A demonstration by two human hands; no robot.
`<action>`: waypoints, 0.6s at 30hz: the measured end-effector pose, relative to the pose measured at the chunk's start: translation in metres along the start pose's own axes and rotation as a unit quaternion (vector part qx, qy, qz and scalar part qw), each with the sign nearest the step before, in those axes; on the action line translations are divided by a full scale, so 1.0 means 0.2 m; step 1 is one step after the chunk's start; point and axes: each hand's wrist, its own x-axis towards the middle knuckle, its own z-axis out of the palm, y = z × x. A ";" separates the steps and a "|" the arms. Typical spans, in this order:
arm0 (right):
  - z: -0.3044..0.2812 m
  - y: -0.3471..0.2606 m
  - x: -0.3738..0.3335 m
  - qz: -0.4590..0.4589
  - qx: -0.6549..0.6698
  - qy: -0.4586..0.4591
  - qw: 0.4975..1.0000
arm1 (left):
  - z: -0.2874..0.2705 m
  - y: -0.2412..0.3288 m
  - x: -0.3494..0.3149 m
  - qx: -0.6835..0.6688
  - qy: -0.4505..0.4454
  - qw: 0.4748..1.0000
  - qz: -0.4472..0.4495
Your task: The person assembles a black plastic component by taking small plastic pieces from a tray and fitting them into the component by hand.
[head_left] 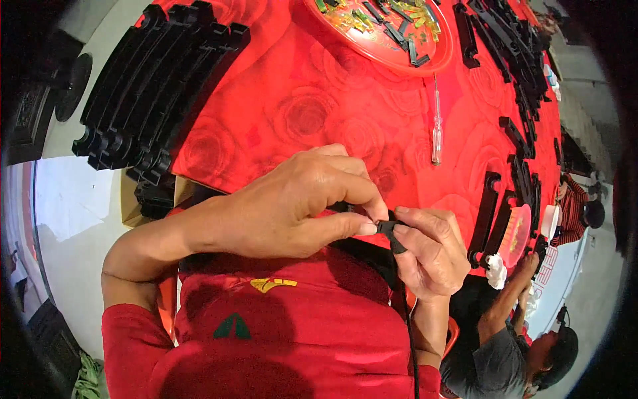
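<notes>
Close to my body, just past the table's near edge, my left hand [306,199] and my right hand [435,253] meet at a small black part [387,230]. Thumb and forefinger of the left hand pinch its upper left end. The right fingers and thumb close around its other side, hiding some of it. Whether the two hands hold one piece or two joined pieces I cannot tell. On the red tablecloth [306,113] beyond them lies a screwdriver [436,136] with a clear handle.
A red round tray [372,54] holds small yellow and black pieces. Long black plastic strips [159,86] are stacked at the left; more black strips [505,40] lie along the right. A co-worker [498,352] sits at the right near a pink container [515,236]. A black cable [413,346] hangs beside my right forearm.
</notes>
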 end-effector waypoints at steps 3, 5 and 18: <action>0.01 0.00 -0.01 -0.007 0.009 0.002 1.000 | -0.01 0.00 0.01 -0.023 -0.023 0.999 0.003; 0.01 0.00 -0.01 -0.012 0.012 0.003 1.000 | -0.02 0.00 0.00 -0.028 -0.023 0.999 -0.005; -0.02 -0.07 -0.04 0.352 0.413 0.024 0.839 | -0.05 0.00 0.02 -0.016 -0.034 0.999 0.010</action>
